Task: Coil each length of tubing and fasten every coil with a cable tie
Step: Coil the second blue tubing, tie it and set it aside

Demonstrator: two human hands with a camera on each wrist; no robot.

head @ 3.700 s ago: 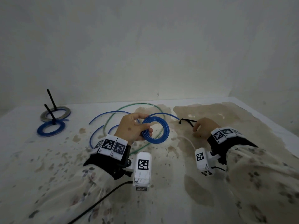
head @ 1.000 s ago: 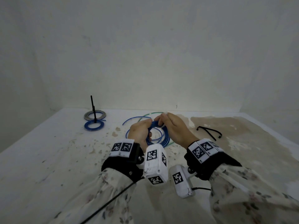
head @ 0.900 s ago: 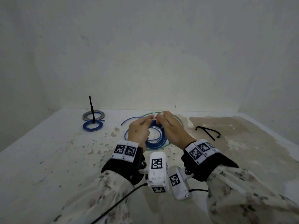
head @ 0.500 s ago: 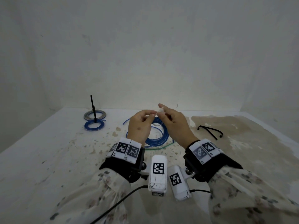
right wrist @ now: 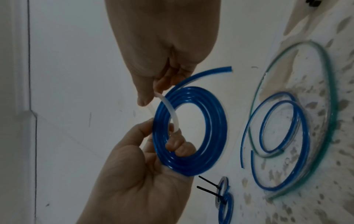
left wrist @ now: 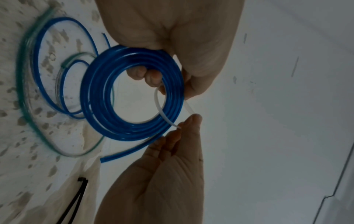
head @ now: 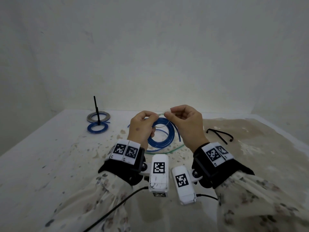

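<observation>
My left hand (head: 154, 117) holds a blue tubing coil (head: 168, 138) upright above the table, fingers curled through its centre (left wrist: 149, 75). A white cable tie (head: 161, 126) loops through the coil and round its windings (left wrist: 159, 106). My right hand (head: 167, 113) pinches the tie's end between thumb and fingertips (right wrist: 151, 94), just right of the left hand. The coil's free tail (right wrist: 229, 68) sticks out to the side. In the right wrist view the coil (right wrist: 216, 121) hangs from the left hand (right wrist: 143, 174).
Loose blue tubing (right wrist: 298, 121) and green tubing (right wrist: 325, 91) lie on the stained table under the hands. Two tied coils, grey (head: 98, 117) and blue (head: 97, 128), sit at the back left with black tie tails standing up. Black cable ties (head: 219, 134) lie at the right.
The right hand came from the table at the right to the coil with a white tie. Both hands have lifted the coil, and the tie now loops through it.
</observation>
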